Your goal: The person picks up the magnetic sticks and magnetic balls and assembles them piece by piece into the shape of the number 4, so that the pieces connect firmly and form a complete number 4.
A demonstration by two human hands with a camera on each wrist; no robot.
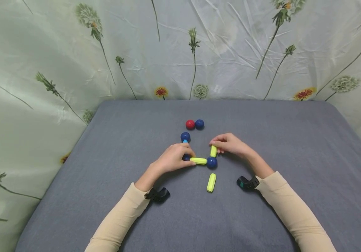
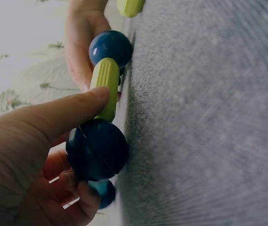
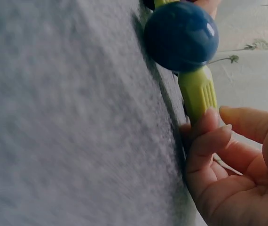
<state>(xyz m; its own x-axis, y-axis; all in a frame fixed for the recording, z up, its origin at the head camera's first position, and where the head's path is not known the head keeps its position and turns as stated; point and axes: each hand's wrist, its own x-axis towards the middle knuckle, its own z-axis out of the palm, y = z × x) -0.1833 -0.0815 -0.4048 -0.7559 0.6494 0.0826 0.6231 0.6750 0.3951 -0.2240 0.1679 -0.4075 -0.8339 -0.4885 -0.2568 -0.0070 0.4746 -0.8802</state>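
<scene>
Here, the left hand (image 1: 172, 157) is working near the middle of the bench (image 1: 89, 192), its grip pinching the crosswise rod (image 1: 200, 161), a yellow one, close to where that rod is meeting the first blue ball (image 2: 98, 149); other fingers are lying curled behind this ball. At the rod's other end, toward the right edge, the second blue ball (image 1: 212, 162) is touching it. From there the second rod (image 1: 213, 151), also yellow, is pointing toward the far edge, and the right hand (image 1: 232, 144) is pinching it between thumb and fingers. A light-blue rod (image 1: 185, 141) is showing between the left hand and the third blue ball (image 1: 185, 137). Nearer the far edge, a red ball (image 1: 190, 124) and a fourth blue ball (image 1: 200, 124) are sitting side by side. The loose rod (image 1: 211, 182), yellow as well, is lying apart, on the near-edge side of the others. Beyond the far edge, a flowered curtain (image 1: 230, 45) is hanging.
</scene>
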